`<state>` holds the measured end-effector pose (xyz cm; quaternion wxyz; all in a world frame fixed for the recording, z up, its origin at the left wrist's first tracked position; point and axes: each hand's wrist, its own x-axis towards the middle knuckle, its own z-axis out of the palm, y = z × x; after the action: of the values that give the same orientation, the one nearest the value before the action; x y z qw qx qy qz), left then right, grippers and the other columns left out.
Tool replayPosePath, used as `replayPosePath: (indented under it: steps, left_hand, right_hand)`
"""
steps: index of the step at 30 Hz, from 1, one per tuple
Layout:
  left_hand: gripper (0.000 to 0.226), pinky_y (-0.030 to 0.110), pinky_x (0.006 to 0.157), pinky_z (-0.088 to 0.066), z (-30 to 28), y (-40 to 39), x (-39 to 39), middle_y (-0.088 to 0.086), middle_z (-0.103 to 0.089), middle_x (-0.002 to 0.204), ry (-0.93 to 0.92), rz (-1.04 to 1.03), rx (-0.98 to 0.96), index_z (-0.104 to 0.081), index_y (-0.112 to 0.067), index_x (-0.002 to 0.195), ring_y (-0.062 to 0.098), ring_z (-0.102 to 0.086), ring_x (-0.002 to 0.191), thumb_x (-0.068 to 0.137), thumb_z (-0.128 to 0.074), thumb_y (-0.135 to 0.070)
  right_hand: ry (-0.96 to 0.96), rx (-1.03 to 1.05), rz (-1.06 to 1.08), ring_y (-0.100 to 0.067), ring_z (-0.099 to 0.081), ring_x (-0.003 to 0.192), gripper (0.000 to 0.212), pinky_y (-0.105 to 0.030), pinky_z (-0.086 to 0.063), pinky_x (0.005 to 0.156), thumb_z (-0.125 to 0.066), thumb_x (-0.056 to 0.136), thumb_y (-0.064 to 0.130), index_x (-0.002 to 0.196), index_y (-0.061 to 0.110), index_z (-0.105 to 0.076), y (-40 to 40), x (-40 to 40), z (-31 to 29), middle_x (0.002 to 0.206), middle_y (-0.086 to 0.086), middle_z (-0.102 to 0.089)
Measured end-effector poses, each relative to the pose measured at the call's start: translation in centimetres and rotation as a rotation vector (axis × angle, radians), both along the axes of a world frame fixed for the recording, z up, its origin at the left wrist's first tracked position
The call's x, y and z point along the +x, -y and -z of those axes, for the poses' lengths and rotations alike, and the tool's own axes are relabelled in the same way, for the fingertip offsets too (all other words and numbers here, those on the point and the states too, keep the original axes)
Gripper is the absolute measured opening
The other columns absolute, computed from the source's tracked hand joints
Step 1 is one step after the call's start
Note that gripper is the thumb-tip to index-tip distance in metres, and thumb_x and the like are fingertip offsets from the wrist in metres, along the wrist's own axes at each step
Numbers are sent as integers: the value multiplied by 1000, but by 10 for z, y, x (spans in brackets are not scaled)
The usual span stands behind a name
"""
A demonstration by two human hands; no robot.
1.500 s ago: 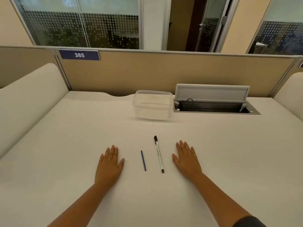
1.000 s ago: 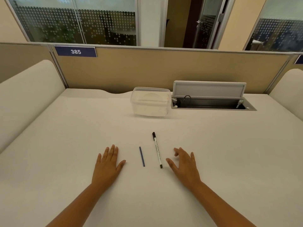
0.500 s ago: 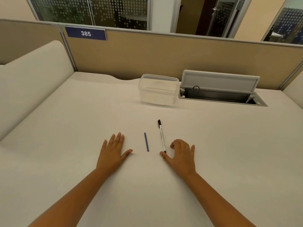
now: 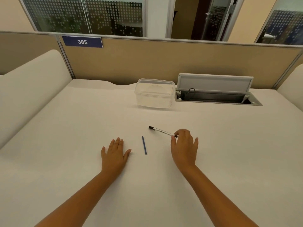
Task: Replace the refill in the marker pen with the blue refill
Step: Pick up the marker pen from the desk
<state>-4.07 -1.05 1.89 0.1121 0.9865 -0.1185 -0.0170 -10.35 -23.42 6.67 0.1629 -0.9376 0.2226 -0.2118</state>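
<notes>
Marker pen pinched; refill untouched.
Right hand (image 4: 183, 145) grip clasps marker pen (image 4: 161, 131) end, axis pointing far-left; blue refill (image 4: 144, 145) lies between hands, left hand (image 4: 114, 154) flat, released.

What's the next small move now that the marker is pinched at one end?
Probably bring the left hand over to grip the marker pen by its free end. The right hand pinches only the near end, so opening the pen needs a second grip. The left hand lies flat on the table, and the blue refill lies untouched.
</notes>
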Motion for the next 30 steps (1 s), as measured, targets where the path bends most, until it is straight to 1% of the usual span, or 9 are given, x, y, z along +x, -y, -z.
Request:
replayPosePath:
  steps: [5, 8, 10, 13, 16, 19, 23, 26, 30]
  left_hand:
    - [60, 46, 115, -2, -37, 44, -2, 1, -20, 154, 206, 235, -102, -9, -17, 144, 18, -16, 142, 95, -38, -33]
    - [66, 49, 109, -17, -64, 70, -6, 9, -41, 144, 425, 434, -203, -27, -8, 140, 27, -38, 132, 84, -62, -18]
    - [63, 48, 105, -30, -73, 79, -9, 12, -53, 134, 474, 484, -246, -39, -6, 134, 30, -51, 123, 79, -68, -15]
    - [44, 37, 85, -53, -81, 78, -14, 13, -67, 114, 395, 495, -232, -49, -8, 127, 29, -67, 95, 86, -59, -19]
    - [37, 34, 72, -54, -83, 74, -16, 11, -69, 106, 330, 522, -148, -47, -11, 128, 28, -66, 83, 94, -43, -27]
    - [36, 35, 67, -54, -82, 76, -21, 12, -69, 100, 349, 557, -180, -48, -9, 126, 28, -65, 74, 95, -41, -25]
    - [28, 34, 62, -49, -86, 80, -26, 10, -67, 91, 361, 483, -299, -54, -8, 112, 25, -59, 71, 96, -39, -24]
    - [26, 27, 60, -46, -91, 83, -29, 4, -62, 85, 311, 412, -400, -54, -12, 101, 17, -55, 65, 96, -34, -28]
    - [19, 11, 56, -42, -103, 90, -26, -7, -55, 71, 72, 163, -806, -53, -18, 87, 7, -55, 65, 95, -39, -27]
  right_hand:
    - [124, 152, -88, -16, -57, 100, 18, -46, -21, 114, -49, 93, 31, 102, 17, -56, -4, 6, -36, 108, 0, -60]
    - [162, 317, -153, -14, -55, 95, 13, -45, -32, 108, -50, 92, 33, 93, 20, -52, -16, 5, -47, 97, 4, -59]
    - [174, 469, -192, -12, -55, 88, 13, -39, -45, 95, -48, 93, 36, 88, 23, -47, -22, 3, -51, 89, 8, -55]
    - [139, 602, -202, -13, -54, 74, 21, -21, -46, 66, -44, 93, 42, 83, 23, -43, -26, 3, -52, 76, 9, -52]
    - [52, 603, -200, -11, -51, 62, 29, -20, -39, 55, -35, 94, 49, 80, 25, -43, -25, -1, -49, 69, 10, -51]
    - [2, 583, -212, -11, -57, 65, 42, -23, -36, 54, -28, 92, 57, 66, 30, -46, -23, -6, -47, 65, 9, -56]
    - [-27, 597, -177, -23, -66, 73, 55, -28, -39, 56, -27, 91, 59, 56, 22, -48, -23, -6, -47, 64, 0, -59]
    - [-35, 728, -237, -17, -64, 70, 56, -26, -44, 63, -22, 87, 64, 66, 23, -53, -27, -5, -48, 70, 4, -61]
    - [-70, 1104, -363, -8, -66, 80, 51, -29, -49, 83, -20, 90, 60, 99, 24, -54, -40, -8, -39, 96, 6, -65]
